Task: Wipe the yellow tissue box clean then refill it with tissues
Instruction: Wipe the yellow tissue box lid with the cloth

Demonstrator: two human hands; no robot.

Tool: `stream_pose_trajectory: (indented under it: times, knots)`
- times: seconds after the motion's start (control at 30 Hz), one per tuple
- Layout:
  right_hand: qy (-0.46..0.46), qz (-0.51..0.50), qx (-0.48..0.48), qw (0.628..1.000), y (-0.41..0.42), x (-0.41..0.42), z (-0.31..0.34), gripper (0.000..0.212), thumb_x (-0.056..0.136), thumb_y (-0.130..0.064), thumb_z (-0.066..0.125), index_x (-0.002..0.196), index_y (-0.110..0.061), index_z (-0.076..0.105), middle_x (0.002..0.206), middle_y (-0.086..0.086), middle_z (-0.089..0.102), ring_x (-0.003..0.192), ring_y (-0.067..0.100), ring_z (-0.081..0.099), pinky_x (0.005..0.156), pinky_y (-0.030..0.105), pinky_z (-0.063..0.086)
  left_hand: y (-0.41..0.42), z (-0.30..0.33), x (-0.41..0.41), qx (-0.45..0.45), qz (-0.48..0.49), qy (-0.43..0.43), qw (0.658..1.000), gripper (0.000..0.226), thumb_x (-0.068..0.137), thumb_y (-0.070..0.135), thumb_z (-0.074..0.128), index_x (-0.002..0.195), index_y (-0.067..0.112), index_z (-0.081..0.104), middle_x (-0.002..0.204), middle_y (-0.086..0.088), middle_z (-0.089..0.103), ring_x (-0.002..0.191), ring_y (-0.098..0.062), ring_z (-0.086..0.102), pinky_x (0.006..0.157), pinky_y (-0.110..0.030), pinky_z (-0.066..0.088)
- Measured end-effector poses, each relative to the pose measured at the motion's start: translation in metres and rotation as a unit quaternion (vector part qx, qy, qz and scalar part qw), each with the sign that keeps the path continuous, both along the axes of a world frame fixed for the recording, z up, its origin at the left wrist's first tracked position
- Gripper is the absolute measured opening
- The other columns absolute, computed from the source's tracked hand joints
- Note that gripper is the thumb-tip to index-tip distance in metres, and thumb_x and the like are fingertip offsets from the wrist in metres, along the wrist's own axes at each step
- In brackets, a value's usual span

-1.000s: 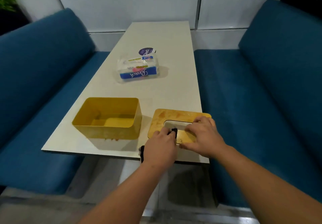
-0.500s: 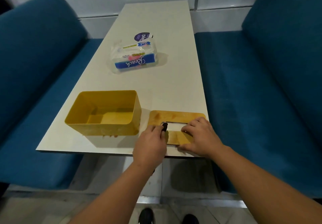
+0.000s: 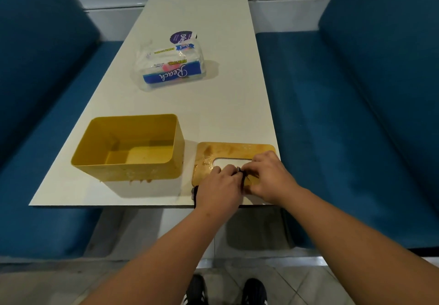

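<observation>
The open yellow tissue box (image 3: 129, 171) stands on the near left of the white table (image 3: 213, 105), with brown smears along its bottom edge. Its flat wooden lid (image 3: 228, 151) with an oval slot lies to the right, stained and wet. My left hand (image 3: 219, 189) is closed around a dark cloth (image 3: 196, 194) on the lid's near part. My right hand (image 3: 269, 176) rests on the lid beside it and pinches the cloth's upper end. A plastic pack of tissues (image 3: 171, 68) lies further back on the table.
Blue padded benches (image 3: 356, 114) run along both sides of the table. The lid lies close to the table's near right corner. My shoes (image 3: 254, 291) show on the tiled floor below.
My left hand has slid right along the lid with the cloth and now meets my right hand. The camera has tilted further down.
</observation>
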State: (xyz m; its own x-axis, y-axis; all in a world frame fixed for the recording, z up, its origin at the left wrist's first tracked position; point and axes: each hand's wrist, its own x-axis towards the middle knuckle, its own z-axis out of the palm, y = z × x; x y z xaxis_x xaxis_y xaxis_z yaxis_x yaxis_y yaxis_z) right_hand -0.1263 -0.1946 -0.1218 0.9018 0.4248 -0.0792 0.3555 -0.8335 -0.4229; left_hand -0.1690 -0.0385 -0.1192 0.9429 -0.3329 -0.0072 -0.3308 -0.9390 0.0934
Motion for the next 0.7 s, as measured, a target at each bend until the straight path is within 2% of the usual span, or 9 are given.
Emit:
stream_pose_trajectory:
  times: [0.07,0.13,0.2,0.3,0.53,0.63,0.7]
  knots:
    - [-0.003,-0.007,0.005,1.000,0.000,0.000,0.000,0.049,0.074,-0.052,0.072,0.118,-0.031,0.066,0.097,-0.012,0.051,0.108,0.017,0.037,0.096,0.036,0.040,-0.001,-0.001,-0.002,0.011,0.000,0.006,1.000,0.044,0.094,0.028,0.027,0.130,0.020,0.050,0.123,0.000,0.056,0.100,-0.024,0.051,0.080,-0.036,0.045]
    - [-0.004,-0.009,0.010,1.000,0.000,-0.001,0.000,0.050,0.074,-0.054,0.072,0.116,-0.029,0.066,0.097,-0.011,0.051,0.109,0.018,0.037,0.097,0.036,0.040,0.005,-0.002,-0.017,-0.005,-0.005,0.005,1.000,0.040,0.095,0.027,0.034,0.129,0.020,0.054,0.119,0.000,0.058,0.094,-0.024,0.052,0.075,-0.035,0.046]
    - [0.001,-0.009,0.012,1.000,0.000,-0.002,0.001,0.052,0.073,-0.056,0.072,0.117,-0.029,0.066,0.097,-0.012,0.048,0.110,0.017,0.036,0.097,0.034,0.039,0.010,0.002,-0.021,-0.013,-0.012,0.015,1.000,0.038,0.094,0.023,0.042,0.130,0.020,0.052,0.122,0.000,0.056,0.095,-0.023,0.051,0.077,-0.034,0.045]
    - [0.005,-0.011,0.006,1.000,0.001,-0.002,0.001,0.055,0.073,-0.057,0.072,0.120,-0.031,0.064,0.100,-0.012,0.050,0.110,0.017,0.035,0.096,0.033,0.038,0.007,-0.001,0.002,0.008,-0.004,0.003,1.000,0.036,0.094,0.023,0.040,0.128,0.018,0.051,0.123,-0.002,0.053,0.098,-0.023,0.049,0.082,-0.034,0.045]
    - [0.014,-0.013,-0.006,1.000,0.002,-0.003,0.004,0.055,0.073,-0.057,0.072,0.121,-0.031,0.063,0.099,-0.013,0.046,0.113,0.017,0.034,0.098,0.035,0.038,0.006,0.013,-0.006,0.014,0.026,0.021,0.999,0.029,0.093,0.019,0.042,0.120,0.019,0.054,0.115,-0.004,0.053,0.095,-0.023,0.049,0.077,-0.034,0.046]
    - [0.019,-0.009,-0.012,1.000,0.001,-0.003,0.005,0.055,0.074,-0.055,0.073,0.123,-0.031,0.062,0.107,-0.012,0.051,0.115,0.017,0.033,0.100,0.036,0.037,0.001,0.021,0.008,0.024,0.072,0.032,0.997,0.026,0.094,0.018,0.043,0.117,0.019,0.056,0.116,-0.005,0.052,0.099,-0.024,0.049,0.073,-0.031,0.039]
    - [0.017,-0.013,-0.011,1.000,0.000,-0.003,0.006,0.055,0.075,-0.054,0.072,0.124,-0.031,0.061,0.116,-0.011,0.053,0.117,0.016,0.033,0.101,0.035,0.036,-0.001,0.023,-0.001,0.014,0.056,0.036,0.998,0.027,0.095,0.019,0.043,0.120,0.018,0.054,0.118,-0.005,0.051,0.098,-0.023,0.050,0.074,-0.031,0.039]
